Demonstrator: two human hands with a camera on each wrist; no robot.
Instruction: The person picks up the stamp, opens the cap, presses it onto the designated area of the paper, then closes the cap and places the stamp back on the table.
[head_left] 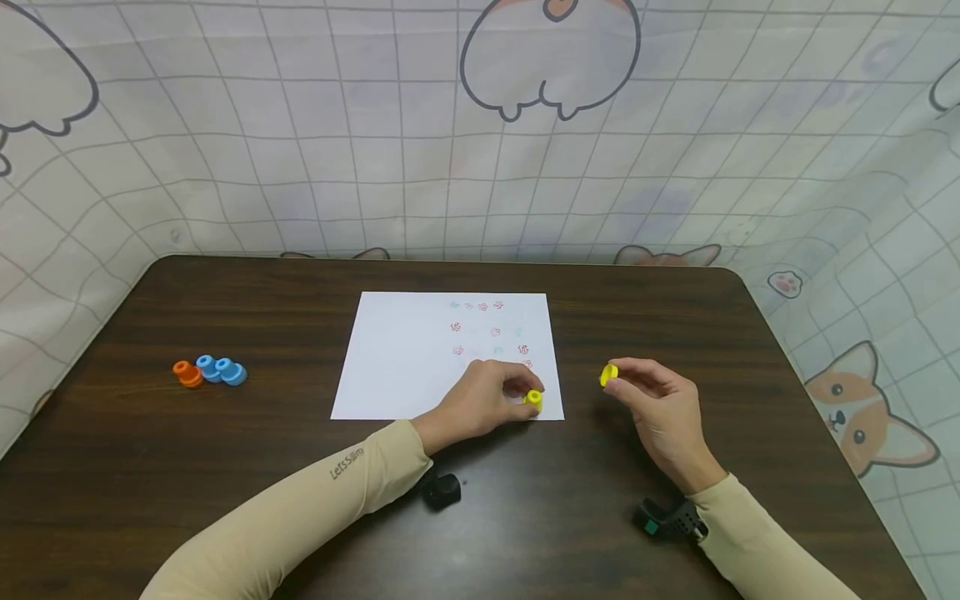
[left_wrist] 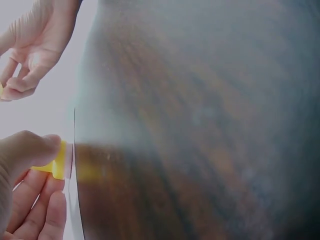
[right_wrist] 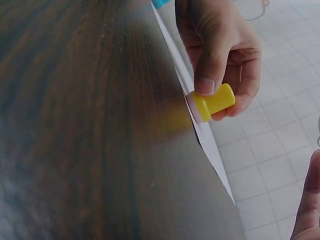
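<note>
Pinched between the thumb and fingers of my left hand (head_left: 480, 398) is a small yellow stamp (head_left: 534, 399), at the lower right corner of a white sheet of paper (head_left: 397, 358). In the right wrist view the stamp (right_wrist: 217, 101) has its pale pink face right at the paper. My right hand (head_left: 667, 417) is off to the right of the sheet, over the table, and holds a yellow cap (head_left: 608, 375) by its fingertips. Small red and light blue prints (head_left: 483, 307) mark the right half of the paper.
Two blue stamps (head_left: 222, 370) and an orange one (head_left: 187, 374) stand together at the left of the dark wooden table (head_left: 285, 317). A patterned white curtain (head_left: 420, 167) hangs behind the table. A black wrist device (head_left: 671, 518) sits at my right sleeve.
</note>
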